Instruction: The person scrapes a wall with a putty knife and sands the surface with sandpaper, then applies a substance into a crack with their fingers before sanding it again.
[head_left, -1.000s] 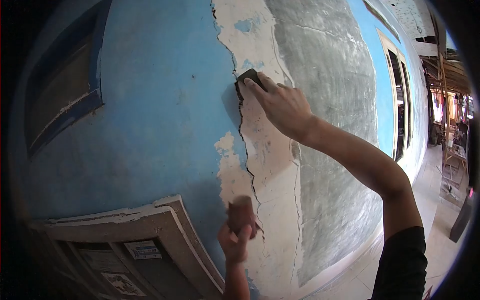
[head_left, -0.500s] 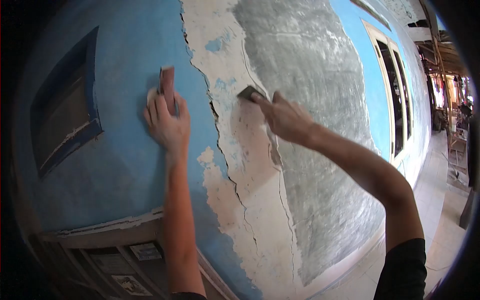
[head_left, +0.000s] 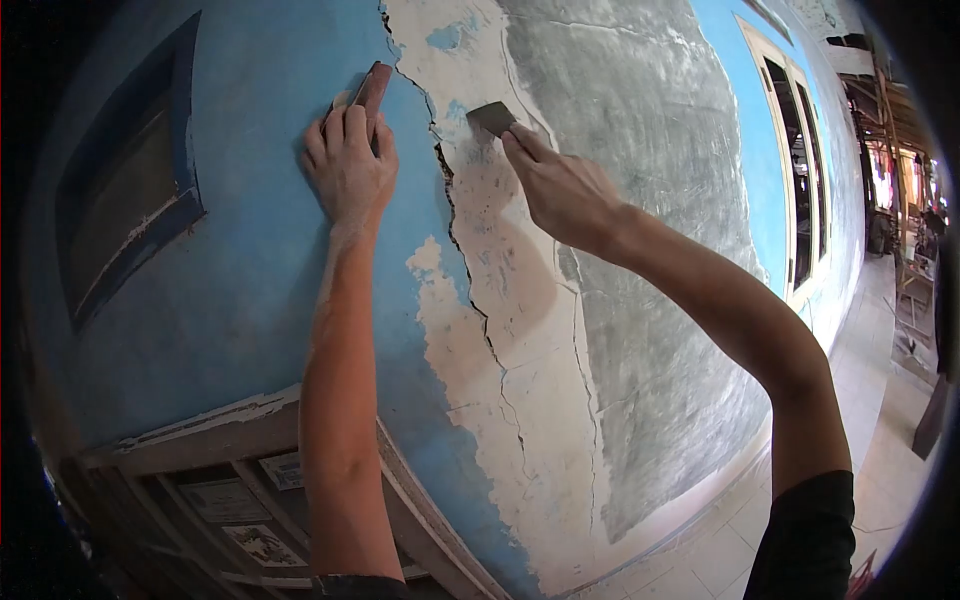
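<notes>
My right hand [head_left: 565,190] grips a putty knife [head_left: 489,118], its dark flat blade against the pale plaster strip [head_left: 545,390]. Below the blade, a darker, damp-looking patch [head_left: 520,270] spreads over that strip. My left hand [head_left: 350,165] rests by the blue wall [head_left: 260,260], fingers closed round a flat reddish-brown piece [head_left: 374,88] whose exact kind I cannot make out. A lighter edge shows beside that piece, partly hidden by the fingers. Between both hands runs a jagged crack [head_left: 447,180] along the edge of the blue paint.
Grey cement render [head_left: 660,220] covers the wall to the right, with a cream-framed window [head_left: 797,170] beyond. A dark blue-framed opening [head_left: 185,110] is at left. Below it stands a wooden frame with glass panes [head_left: 215,500]. Pale floor tiles [head_left: 700,555] lie at lower right.
My right hand and putty knife have moved up relative to the wall, and more of the damp-looking patch shows beneath. My left hand has moved up and right, closer to the crack.
</notes>
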